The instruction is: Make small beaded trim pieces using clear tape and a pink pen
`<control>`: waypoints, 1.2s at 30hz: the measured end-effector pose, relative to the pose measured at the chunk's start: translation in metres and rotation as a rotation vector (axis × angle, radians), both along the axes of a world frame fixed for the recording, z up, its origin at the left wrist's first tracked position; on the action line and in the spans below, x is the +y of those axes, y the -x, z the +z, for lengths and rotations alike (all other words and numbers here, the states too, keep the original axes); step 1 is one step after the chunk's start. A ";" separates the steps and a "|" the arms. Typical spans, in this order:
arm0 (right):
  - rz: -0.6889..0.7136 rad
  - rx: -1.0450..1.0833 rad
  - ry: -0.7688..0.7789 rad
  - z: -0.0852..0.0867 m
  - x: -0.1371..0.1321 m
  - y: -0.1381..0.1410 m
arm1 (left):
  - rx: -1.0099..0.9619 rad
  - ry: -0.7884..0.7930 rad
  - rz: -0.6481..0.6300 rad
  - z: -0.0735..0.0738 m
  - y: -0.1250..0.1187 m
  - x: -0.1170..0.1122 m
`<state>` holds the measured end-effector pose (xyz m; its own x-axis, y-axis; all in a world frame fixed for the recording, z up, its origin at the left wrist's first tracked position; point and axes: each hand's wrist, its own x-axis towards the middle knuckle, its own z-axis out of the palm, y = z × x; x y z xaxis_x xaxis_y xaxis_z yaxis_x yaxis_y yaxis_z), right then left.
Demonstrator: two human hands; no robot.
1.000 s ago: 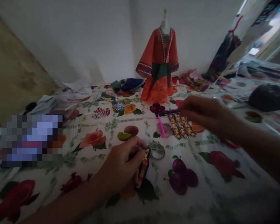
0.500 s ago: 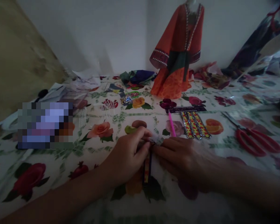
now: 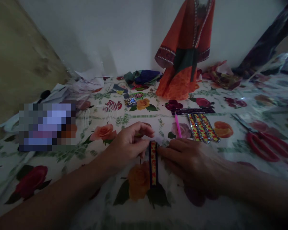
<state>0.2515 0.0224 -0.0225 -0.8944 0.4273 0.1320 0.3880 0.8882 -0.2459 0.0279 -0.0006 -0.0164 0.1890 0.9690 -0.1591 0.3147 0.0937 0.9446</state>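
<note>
A narrow strip of yellow and red patterned ribbon with dark edges (image 3: 153,164) lies flat on the floral tablecloth (image 3: 124,204), running away from me between my hands. My left hand (image 3: 131,143) is just left of the strip's far end, with its fingers curled and apart. My right hand (image 3: 189,161) lies to the right, its fingertips close beside that same end. A metal key ring seems to sit by the right fingertips, but it is too blurred to tell.
Beyond my hands lie a pink stick (image 3: 178,125), a dark beaded strip (image 3: 193,111) and several yellow jewelled strips (image 3: 201,127). Red-handled scissors (image 3: 264,147) rest at right. An orange miniature dress on a stand (image 3: 180,60) and fabric scraps (image 3: 142,78) stand behind.
My right hand has come from above the jewelled strips down beside the ribbon strip. The strip now lies flat, and the ring no longer shows clearly. The view has shifted.
</note>
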 end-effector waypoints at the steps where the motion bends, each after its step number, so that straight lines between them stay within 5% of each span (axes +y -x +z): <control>1: -0.001 0.006 -0.002 0.000 0.000 0.000 | -0.065 0.014 0.018 0.001 0.001 0.000; 3: -0.006 0.010 -0.003 0.000 0.000 0.000 | -0.086 -0.043 0.057 0.005 0.001 -0.002; 6: -0.007 0.021 0.009 -0.001 0.000 0.000 | 0.155 -0.244 0.020 0.009 -0.002 -0.010; 10: -0.001 0.060 0.035 -0.002 0.000 -0.001 | 0.544 -0.553 -0.237 0.008 -0.011 -0.023; 14: -0.024 0.119 0.076 0.001 0.002 -0.004 | 0.758 -0.679 -0.377 0.001 -0.016 -0.028; 19: -0.103 0.224 0.107 0.007 0.006 -0.014 | 0.821 -0.716 -0.355 -0.006 -0.014 -0.031; 27: -0.013 -0.043 0.175 0.008 0.003 -0.012 | 0.861 -0.796 -0.318 -0.012 -0.016 -0.032; 32: 0.087 -0.004 0.259 0.012 0.000 -0.014 | 0.832 -0.824 -0.317 -0.018 -0.013 -0.030; 36: -0.012 0.114 0.215 0.014 0.008 -0.021 | 0.823 -0.850 -0.309 -0.019 -0.012 -0.030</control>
